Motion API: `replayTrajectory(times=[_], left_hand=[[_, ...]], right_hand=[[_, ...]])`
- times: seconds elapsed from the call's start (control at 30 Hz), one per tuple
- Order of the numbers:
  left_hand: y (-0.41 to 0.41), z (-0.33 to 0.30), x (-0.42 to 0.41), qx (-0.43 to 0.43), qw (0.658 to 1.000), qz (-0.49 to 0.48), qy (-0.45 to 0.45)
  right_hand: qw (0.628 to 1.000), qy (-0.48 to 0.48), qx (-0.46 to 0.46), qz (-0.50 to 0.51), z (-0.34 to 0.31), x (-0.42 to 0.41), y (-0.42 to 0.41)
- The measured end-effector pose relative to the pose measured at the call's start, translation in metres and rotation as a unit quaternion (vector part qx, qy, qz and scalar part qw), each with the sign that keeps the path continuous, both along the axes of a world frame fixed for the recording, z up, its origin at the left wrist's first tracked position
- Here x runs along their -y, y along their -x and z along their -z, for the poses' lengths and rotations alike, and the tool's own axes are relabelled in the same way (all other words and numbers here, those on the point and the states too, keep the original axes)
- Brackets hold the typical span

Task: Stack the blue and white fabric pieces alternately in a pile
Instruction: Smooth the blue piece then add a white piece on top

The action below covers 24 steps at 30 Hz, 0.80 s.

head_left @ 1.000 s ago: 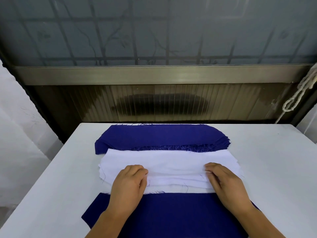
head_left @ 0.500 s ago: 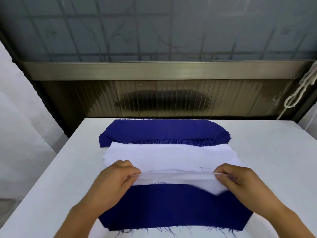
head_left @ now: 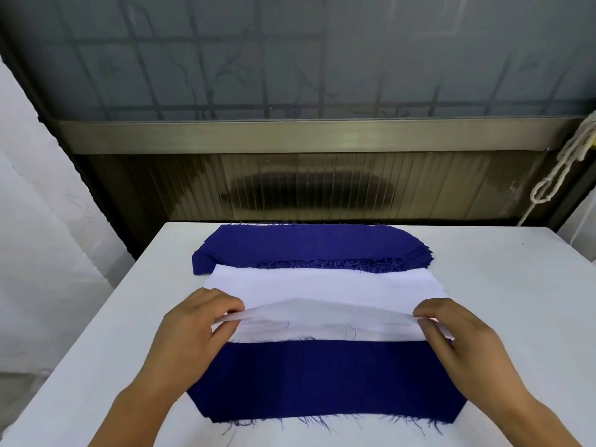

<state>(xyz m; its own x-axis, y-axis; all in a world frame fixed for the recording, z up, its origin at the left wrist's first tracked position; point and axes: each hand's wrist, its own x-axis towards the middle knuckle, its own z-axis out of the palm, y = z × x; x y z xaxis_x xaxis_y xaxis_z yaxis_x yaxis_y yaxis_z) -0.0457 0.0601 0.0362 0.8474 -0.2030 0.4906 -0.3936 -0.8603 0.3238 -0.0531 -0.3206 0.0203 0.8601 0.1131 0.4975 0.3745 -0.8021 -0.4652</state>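
White piece (head_left: 325,312), top sheet of the white stack (head_left: 322,282) mid-table, is lifted at its near edge, bowed between both hands: the left hand (head_left: 193,327) pinches its left end, the right hand (head_left: 458,337) its right end. To do this well, I'd check only one layer is pinched, keep it taut and level, then lay it squarely on the near blue piece (head_left: 322,379). Blue stack (head_left: 309,246) lies behind on the table (head_left: 500,285).

A small sewing or fabric workroom is suggested, though uncertainly: a plain white table (head_left: 483,285) is set against a frosted window (head_left: 290,53), with cut blue fabric pieces (head_left: 309,246) stacked at its far edge.
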Motion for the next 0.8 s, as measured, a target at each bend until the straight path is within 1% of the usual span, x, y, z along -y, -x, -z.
replayTrajectory(times=[0.03, 0.1, 0.17, 0.23, 0.33, 0.5, 0.8], left_hand=[[0.004, 0.005, -0.003, 0.035, 0.999, 0.027, -0.021], [0.015, 0.021, -0.010, 0.047, 0.995, 0.077, -0.047], [0.024, 0.039, -0.011, 0.042, 0.990, 0.118, -0.070], [0.032, 0.057, -0.007, 0.032, 0.985, 0.142, -0.091], [0.040, 0.071, -0.002, 0.002, 0.988, 0.141, -0.060], [0.040, 0.073, 0.002, -0.019, 0.992, 0.120, -0.037], [0.037, 0.080, -0.001, -0.041, 0.993, 0.114, -0.014]], right_hand=[[0.999, 0.014, 0.043, -0.015, 0.008, 0.004, 0.003], [0.991, 0.062, 0.105, -0.052, 0.024, 0.011, 0.008], [0.984, 0.095, 0.129, -0.081, 0.042, 0.016, 0.012], [0.981, 0.113, 0.122, -0.103, 0.059, 0.020, 0.014], [0.983, 0.109, 0.094, -0.118, 0.069, 0.021, 0.016], [0.985, 0.103, 0.090, -0.107, 0.073, 0.021, 0.016], [0.976, 0.111, 0.138, -0.127, 0.071, 0.020, 0.018]])
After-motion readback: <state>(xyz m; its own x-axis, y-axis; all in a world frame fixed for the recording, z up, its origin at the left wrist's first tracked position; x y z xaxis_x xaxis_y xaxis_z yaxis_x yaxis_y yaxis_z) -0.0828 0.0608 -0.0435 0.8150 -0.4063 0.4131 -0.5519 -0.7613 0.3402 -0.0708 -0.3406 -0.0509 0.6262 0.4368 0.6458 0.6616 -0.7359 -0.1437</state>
